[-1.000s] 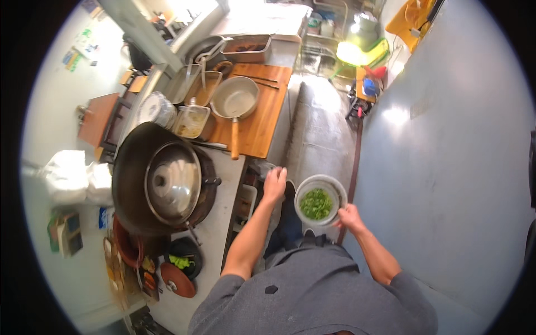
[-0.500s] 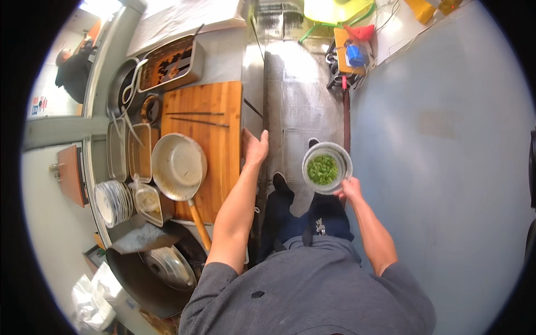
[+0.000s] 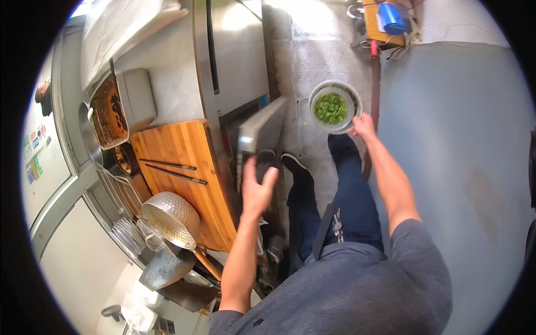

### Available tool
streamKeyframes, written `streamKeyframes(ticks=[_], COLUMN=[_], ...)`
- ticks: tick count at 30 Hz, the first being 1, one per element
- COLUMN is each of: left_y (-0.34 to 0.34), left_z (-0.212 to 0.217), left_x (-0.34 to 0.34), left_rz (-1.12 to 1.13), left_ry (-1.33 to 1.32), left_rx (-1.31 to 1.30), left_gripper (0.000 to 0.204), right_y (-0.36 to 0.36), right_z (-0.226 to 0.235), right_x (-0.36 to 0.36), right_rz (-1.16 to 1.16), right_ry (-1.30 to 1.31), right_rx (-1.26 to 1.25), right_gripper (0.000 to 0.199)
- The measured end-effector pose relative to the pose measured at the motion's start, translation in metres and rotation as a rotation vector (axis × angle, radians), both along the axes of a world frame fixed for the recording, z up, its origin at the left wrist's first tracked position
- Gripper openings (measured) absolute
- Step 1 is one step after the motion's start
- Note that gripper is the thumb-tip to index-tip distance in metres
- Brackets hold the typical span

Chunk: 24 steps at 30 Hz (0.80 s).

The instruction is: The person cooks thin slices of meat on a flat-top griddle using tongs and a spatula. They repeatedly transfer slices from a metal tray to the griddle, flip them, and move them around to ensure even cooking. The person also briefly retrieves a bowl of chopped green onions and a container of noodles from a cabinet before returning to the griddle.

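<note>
- Out over the tiled floor, ahead of the person's right leg, a metal bowl [image 3: 335, 106] of chopped green vegetable is held level, away from the body, so that the greens stay inside.
- The right hand [image 3: 363, 125] grips the bowl by its near rim, fingers closed on the edge, arm stretched forward.
- The left hand [image 3: 255, 187] is open, fingers spread, at the edge of a steel cabinet door [image 3: 258, 134] that stands ajar below the counter; whether the fingers touch the door cannot be told.
- Just left of that hand lies a wooden cutting board [image 3: 178, 173] on the counter, with a pair of dark chopsticks [image 3: 170, 170] resting across it.
- At the board's near corner a hammered metal ladle-pan [image 3: 170, 215] sits with its handle pointing toward the person, within easy reach.
- Farther along the counter a rectangular steel tray [image 3: 109, 111] holds dark cooked food, beside a closed grey container [image 3: 137, 97].
</note>
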<state>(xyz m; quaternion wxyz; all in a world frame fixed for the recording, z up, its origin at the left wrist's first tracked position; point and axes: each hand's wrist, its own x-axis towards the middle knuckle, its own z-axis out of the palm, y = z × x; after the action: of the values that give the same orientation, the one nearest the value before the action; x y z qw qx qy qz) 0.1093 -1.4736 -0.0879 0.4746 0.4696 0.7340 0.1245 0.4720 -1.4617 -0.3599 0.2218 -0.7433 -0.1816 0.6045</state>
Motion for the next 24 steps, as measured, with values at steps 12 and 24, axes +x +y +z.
streamKeyframes(ticks=[12,24], left_y=[-0.140,-0.154], left_z=[-0.001,-0.005], left_x=[0.062,0.063], left_rz=[-0.563,-0.495], left_ry=[-0.140,-0.154], left_rx=[-0.161,-0.089], left_gripper=[0.059,0.049], right_y=[0.058,0.016], right_z=[-0.084,-0.084], right_x=[-0.111,-0.223], right_rz=[0.247,0.654], right_ry=[0.046,0.065], right_rx=[0.003,0.048], right_gripper=[0.035,0.037])
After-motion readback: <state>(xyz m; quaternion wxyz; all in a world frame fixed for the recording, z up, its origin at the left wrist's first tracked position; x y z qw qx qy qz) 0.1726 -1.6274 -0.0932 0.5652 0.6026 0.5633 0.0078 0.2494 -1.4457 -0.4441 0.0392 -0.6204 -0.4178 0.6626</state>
